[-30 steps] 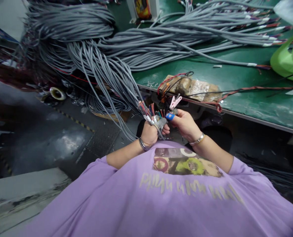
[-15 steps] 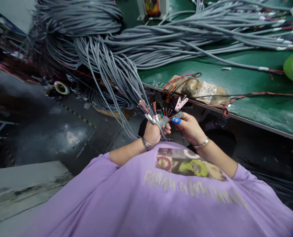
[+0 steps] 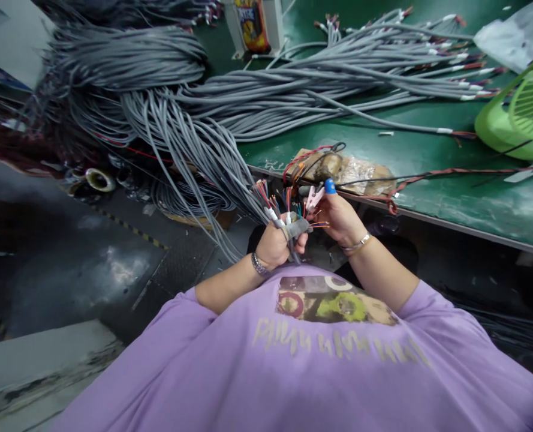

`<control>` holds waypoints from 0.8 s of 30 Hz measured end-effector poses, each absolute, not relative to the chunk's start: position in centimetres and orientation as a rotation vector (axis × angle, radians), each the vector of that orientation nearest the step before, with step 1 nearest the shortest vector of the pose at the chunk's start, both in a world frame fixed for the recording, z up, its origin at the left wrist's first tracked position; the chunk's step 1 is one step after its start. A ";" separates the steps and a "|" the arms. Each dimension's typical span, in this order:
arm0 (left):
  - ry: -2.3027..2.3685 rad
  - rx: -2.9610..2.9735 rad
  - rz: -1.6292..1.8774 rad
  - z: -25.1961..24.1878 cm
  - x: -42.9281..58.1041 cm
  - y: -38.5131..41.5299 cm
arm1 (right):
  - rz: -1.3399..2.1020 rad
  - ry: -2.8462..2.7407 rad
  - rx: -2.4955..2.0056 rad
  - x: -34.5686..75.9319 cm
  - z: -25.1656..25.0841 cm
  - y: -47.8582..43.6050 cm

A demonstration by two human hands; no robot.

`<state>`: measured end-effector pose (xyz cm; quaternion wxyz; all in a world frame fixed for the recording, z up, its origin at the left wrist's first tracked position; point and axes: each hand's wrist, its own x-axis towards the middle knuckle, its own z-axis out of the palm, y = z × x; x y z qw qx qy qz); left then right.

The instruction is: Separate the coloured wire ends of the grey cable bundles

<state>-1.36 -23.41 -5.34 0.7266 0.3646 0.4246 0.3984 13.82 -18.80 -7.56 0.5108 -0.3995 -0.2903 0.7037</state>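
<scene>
My left hand point(image 3: 273, 245) is closed around a bunch of grey cables, just above my lap. Out of its grip stick the stripped cable ends point(image 3: 266, 195), with thin red, blue and orange wires and white sleeves. A grey sheathed piece point(image 3: 297, 228) lies across the top of this fist, and several fine coloured wires point(image 3: 321, 224) fan out from it to the right. My right hand point(image 3: 342, 217), with a blue cover point(image 3: 330, 186) on the thumb, has its thumb against a pink clip point(image 3: 314, 199) by the table edge. Its other fingers are partly hidden behind the clip.
Long grey cables point(image 3: 266, 96) cover much of the green table point(image 3: 450, 174). A taped block point(image 3: 365, 171) with red and black leads lies at the table's edge. At the right stands a green fan-like thing point(image 3: 513, 120). Coiled cables point(image 3: 189, 195) lie below, to the left.
My right hand has moved up from the wires beside my left hand to the pink clip. My left hand keeps its grip. The view has shifted, so the table appears lower and further left.
</scene>
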 end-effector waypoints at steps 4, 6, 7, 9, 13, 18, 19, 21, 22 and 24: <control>0.953 0.784 0.846 -5.0 -1.2 -23.0 | 1.696 -0.656 -0.973 13.0 -7.4 -19.1; 0.956 0.788 0.825 -5.0 -1.3 -22.9 | 1.702 -0.615 -0.967 12.8 -7.5 -19.3; 0.954 0.790 0.815 -5.0 -1.3 -22.8 | 1.699 -0.594 -0.958 12.7 -7.6 -19.3; 0.947 0.788 0.802 -5.1 -1.3 -22.8 | 1.698 -0.573 -0.936 12.6 -7.7 -19.3; 0.941 0.790 0.785 -5.2 -1.3 -22.7 | 1.697 -0.607 -0.895 12.5 -7.9 -19.0; 0.950 0.788 0.779 -5.1 -1.2 -22.8 | 1.665 -0.617 -0.931 12.3 -7.7 -19.0; 0.952 0.788 0.779 -5.1 -1.2 -22.9 | 1.659 -0.626 -0.944 12.3 -7.7 -19.0; 0.946 0.784 0.785 -5.1 -1.2 -22.9 | 1.662 -0.640 -0.947 12.3 -7.8 -19.1; 0.940 0.780 0.790 -5.1 -1.2 -22.9 | 1.674 -0.638 -0.934 12.3 -7.8 -19.1; 0.922 0.772 0.797 -5.2 -1.3 -22.9 | 1.707 -0.620 -0.897 12.4 -7.9 -19.2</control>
